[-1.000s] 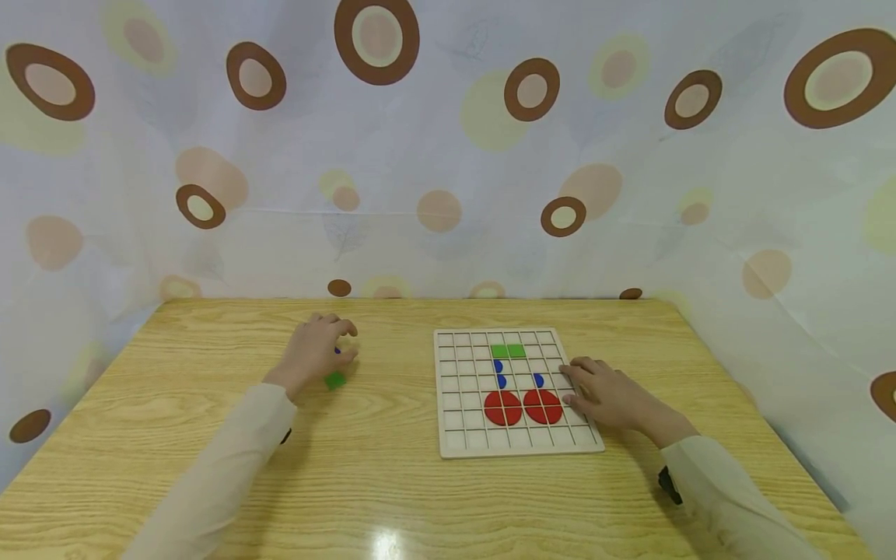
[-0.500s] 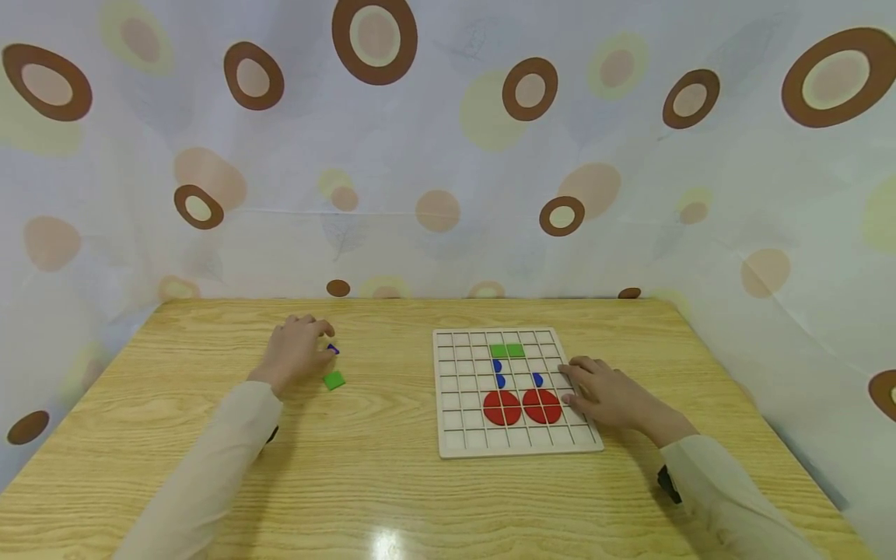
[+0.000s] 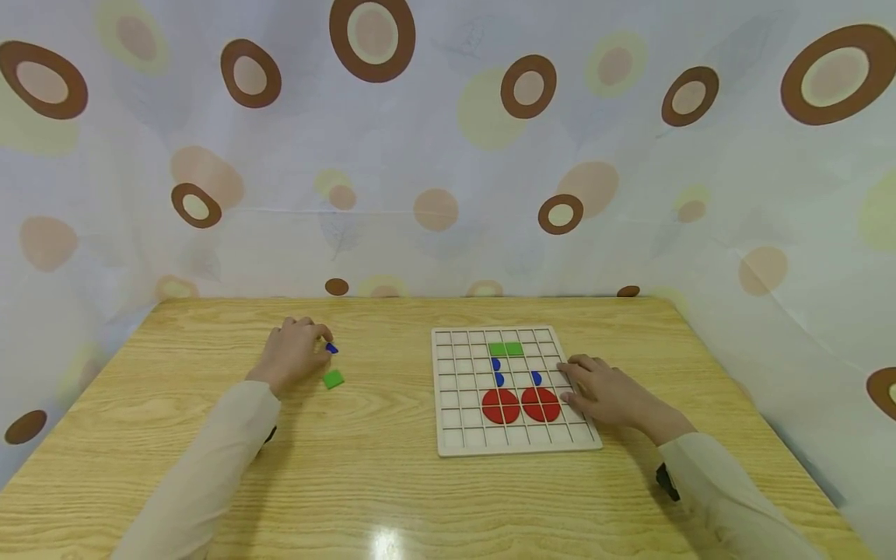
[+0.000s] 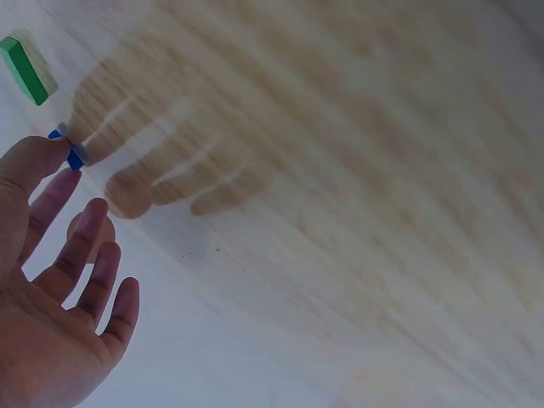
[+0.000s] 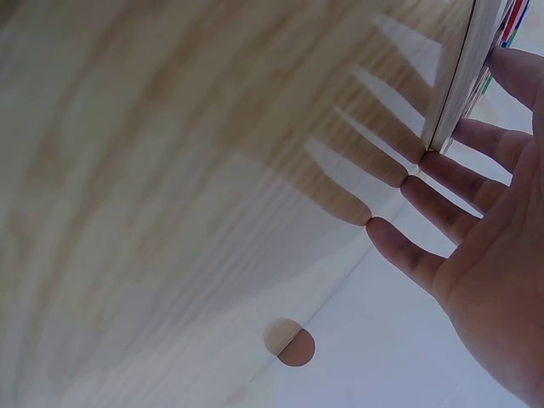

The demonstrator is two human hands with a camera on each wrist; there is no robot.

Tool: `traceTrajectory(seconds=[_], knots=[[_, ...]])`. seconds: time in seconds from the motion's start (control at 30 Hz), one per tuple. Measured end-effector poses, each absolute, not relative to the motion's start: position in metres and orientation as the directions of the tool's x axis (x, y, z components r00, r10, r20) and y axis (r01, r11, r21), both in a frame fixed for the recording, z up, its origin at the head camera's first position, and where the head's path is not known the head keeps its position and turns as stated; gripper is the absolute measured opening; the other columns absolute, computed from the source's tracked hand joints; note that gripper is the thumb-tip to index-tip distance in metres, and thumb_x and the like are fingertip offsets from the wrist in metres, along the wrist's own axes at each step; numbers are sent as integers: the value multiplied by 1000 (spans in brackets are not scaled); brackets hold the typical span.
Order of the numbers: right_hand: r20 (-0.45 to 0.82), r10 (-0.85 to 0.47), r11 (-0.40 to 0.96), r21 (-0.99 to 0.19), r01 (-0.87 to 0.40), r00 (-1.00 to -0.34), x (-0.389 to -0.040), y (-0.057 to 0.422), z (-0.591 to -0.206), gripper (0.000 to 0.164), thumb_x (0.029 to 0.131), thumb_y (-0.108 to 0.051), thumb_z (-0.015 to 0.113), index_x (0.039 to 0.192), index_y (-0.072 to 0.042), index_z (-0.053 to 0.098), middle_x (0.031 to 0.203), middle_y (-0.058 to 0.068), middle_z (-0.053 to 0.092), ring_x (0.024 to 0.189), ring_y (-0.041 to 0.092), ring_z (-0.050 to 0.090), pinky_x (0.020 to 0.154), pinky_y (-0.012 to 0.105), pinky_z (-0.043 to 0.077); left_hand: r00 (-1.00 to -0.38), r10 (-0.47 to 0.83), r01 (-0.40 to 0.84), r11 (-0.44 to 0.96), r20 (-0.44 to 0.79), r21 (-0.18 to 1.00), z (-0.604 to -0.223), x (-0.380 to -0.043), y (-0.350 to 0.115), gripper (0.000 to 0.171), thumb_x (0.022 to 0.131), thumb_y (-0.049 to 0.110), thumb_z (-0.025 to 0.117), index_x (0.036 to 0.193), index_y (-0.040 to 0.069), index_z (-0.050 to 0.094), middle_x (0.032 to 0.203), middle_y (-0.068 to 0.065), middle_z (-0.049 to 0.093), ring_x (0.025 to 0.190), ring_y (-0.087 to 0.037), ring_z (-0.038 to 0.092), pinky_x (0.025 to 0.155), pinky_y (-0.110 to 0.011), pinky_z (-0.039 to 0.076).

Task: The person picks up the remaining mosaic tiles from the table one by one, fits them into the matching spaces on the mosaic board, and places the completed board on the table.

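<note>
Near the left of the table, my left hand pinches a small blue half-round piece between thumb and index finger. The left wrist view shows that blue piece at the two fingertips, the other fingers spread loosely. A green square tile lies on the table just nearer than this hand. My right hand rests against the right edge of a white grid board, thumb and index fingertip on its rim. In the right wrist view, the right hand's other fingertips touch the tabletop beside the board.
On the board sit green squares, blue half-rounds and two red discs made of quarter pieces. The wooden table runs back to a patterned curtain.
The left hand has shifted slightly left, leaving the blue piece and green tile more visible. The right hand stays at the board's edge.
</note>
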State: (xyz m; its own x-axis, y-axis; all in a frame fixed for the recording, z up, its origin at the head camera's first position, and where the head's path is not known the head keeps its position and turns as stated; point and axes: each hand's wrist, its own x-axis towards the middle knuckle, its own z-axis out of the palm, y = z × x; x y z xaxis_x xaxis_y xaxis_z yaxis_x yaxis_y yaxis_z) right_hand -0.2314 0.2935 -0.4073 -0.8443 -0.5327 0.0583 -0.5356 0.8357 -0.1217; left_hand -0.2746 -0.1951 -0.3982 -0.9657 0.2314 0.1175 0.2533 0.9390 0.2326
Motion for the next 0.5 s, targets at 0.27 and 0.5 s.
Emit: traceTrajectory(seconds=[0.27,0.5], knots=[[61,-533,836,-116,-537,-844,-232,294,-407,48,91,-31,54,130,-4,48,127,20,48,113,40,48,86,56,42,-963,235,261,938,133,230,-399,-275,-196,21,83,22,63,100,10,68,104,-15,60,99,-38,48,81,-54,39],[44,-523,842,-124,-524,-851,-231,293,-406,49,91,-31,54,131,-4,47,128,20,48,114,40,47,89,57,40,-961,239,265,939,138,220,-399,-273,-196,22,82,24,63,98,10,68,102,-14,60,97,-38,48,80,-53,39]])
